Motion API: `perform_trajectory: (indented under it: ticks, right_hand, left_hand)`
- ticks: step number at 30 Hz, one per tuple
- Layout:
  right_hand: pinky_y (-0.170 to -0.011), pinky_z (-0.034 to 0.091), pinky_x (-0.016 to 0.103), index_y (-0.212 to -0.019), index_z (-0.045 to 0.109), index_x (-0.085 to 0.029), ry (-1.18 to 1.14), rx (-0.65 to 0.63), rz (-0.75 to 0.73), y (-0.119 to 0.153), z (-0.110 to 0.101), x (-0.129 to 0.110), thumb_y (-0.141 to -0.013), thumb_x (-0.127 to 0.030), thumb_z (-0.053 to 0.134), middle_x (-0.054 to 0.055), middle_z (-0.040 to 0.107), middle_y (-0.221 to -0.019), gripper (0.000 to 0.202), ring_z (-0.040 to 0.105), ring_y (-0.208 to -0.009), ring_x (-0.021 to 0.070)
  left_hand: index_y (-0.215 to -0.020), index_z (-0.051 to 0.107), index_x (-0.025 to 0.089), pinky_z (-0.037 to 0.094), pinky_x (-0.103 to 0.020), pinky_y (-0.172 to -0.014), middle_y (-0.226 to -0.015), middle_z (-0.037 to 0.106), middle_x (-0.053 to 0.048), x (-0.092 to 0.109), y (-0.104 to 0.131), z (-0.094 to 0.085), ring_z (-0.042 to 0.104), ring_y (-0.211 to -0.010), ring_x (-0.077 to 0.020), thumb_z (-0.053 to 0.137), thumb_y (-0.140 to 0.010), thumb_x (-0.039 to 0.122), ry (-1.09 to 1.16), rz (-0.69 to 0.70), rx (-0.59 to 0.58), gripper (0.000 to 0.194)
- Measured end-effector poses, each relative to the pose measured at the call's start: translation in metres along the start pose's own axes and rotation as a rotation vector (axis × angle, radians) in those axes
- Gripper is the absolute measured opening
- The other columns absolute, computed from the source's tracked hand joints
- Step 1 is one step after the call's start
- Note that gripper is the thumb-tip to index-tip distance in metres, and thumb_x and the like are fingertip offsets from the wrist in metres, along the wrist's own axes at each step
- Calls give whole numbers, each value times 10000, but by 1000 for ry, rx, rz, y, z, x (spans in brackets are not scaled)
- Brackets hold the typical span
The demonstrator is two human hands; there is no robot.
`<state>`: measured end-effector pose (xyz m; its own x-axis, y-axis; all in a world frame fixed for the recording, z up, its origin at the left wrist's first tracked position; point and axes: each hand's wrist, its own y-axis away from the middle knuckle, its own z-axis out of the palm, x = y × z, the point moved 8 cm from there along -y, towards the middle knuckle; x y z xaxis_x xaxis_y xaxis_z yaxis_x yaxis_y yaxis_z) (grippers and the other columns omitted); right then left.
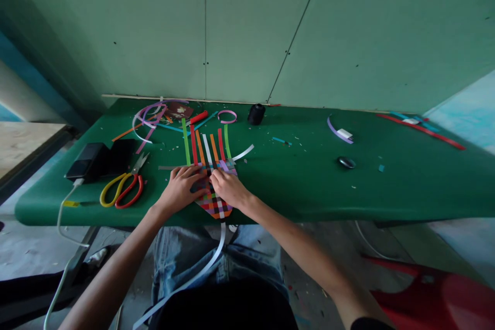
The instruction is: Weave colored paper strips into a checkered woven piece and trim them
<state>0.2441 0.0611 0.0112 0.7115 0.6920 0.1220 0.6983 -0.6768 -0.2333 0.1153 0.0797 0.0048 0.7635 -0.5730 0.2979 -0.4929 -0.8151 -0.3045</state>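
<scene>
A woven piece of colourful flat strips (216, 208) lies near the table's front edge, its lower end narrowing to a point. Loose green, red, orange and white strip ends fan out from its far side. My left hand (183, 183) rests on the left of the weave, fingers stretched out and thumb apart. On the upper right part, my right hand (229, 185) has its fingers pinched together at the weave; a strip seems to be between them, mostly hidden by the fingers. A long white strip (216, 252) runs from the pointed end down over my lap.
Left of my hands lie scissors (122, 188) with yellow and red handles and a black device (88, 161) with a white cable. Behind are coiled strips (149, 113), a red-handled tool (198, 117) and a black spool (256, 114). A dark oval object (346, 162) sits to the right.
</scene>
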Motion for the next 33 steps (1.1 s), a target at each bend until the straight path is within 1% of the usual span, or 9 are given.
perform_trajectory:
  ticks: [3, 10, 14, 17, 20, 24, 27, 30, 33]
  right_hand:
    - [-698, 567, 334, -1119, 712, -50, 35, -27, -4, -3, 1, 0, -1021, 6, 401, 182, 681, -1078, 331, 656, -908, 248]
    - [-753, 565, 352, -1056, 702, -47, 38, -7, -1, -8, -3, -1, -1028, -11, 417, 161, 669, -1013, 289, 654, -889, 244]
    - [-753, 561, 334, -1061, 692, -70, -14, 11, -37, 5, 0, -2, -1063, -59, 438, 141, 663, -1031, 254, 662, -883, 222]
    - [-785, 557, 333, -1062, 688, -87, -75, 44, -64, 17, 1, -1, -1078, -89, 462, 120, 650, -1019, 226, 677, -911, 219]
    - [-810, 551, 334, -1077, 688, -97, -107, 71, -80, 22, -1, -1, -1092, -102, 442, 118, 654, -1027, 246, 676, -938, 218]
    - [-801, 547, 335, -1085, 687, -107, -121, 65, -150, 26, -9, -8, -1093, -93, 407, 137, 670, -1088, 281, 664, -970, 227]
    - [-804, 543, 341, -1091, 685, -112, -112, 68, -188, 35, -17, -16, -1100, -106, 406, 137, 676, -1089, 279, 663, -968, 227]
    - [-808, 544, 342, -1092, 686, -126, -65, 61, -203, 45, -21, -23, -1104, -116, 402, 121, 688, -1071, 284, 664, -940, 220]
    - [-842, 549, 348, -1100, 690, -140, -52, 72, -194, 54, -23, -24, -1102, -120, 406, 118, 697, -1089, 285, 666, -967, 225]
  left_hand:
    - [-1304, 739, 337, 356, -585, -1190, -1540, 596, -54, -1, 0, 2, 515, -1413, -352, 727, -936, 516, -1, -14, 0, 409]
    - [-1317, 734, 364, 367, -582, -1175, -1561, 577, -42, 1, -1, 1, 514, -1408, -344, 725, -944, 495, -10, -23, -11, 395]
    - [-1319, 735, 355, 352, -574, -1190, -1567, 573, -43, 0, 0, 1, 511, -1415, -335, 720, -945, 527, -18, -32, -16, 412]
    - [-1329, 731, 358, 347, -572, -1196, -1574, 567, -39, 0, 0, 1, 506, -1421, -334, 716, -945, 547, -6, -27, -16, 429]
    - [-1339, 725, 356, 348, -578, -1191, -1572, 568, -41, 0, 1, 0, 506, -1418, -336, 708, -946, 562, 0, -27, -14, 444]
    - [-1363, 708, 370, 346, -581, -1187, -1570, 569, -41, 0, 1, 0, 505, -1416, -337, 702, -949, 567, 9, -27, -16, 459]
    - [-1383, 694, 375, 338, -581, -1190, -1577, 560, -42, 0, 1, -1, 495, -1426, -339, 692, -963, 541, 6, -21, -25, 452]
    - [-1387, 692, 368, 338, -573, -1192, -1582, 553, -43, 1, 1, -1, 493, -1428, -341, 689, -965, 543, -1, -13, -28, 457]
    - [-1390, 690, 364, 341, -567, -1192, -1587, 549, -45, 2, 2, -1, 494, -1427, -342, 692, -955, 573, -13, -3, -28, 482]
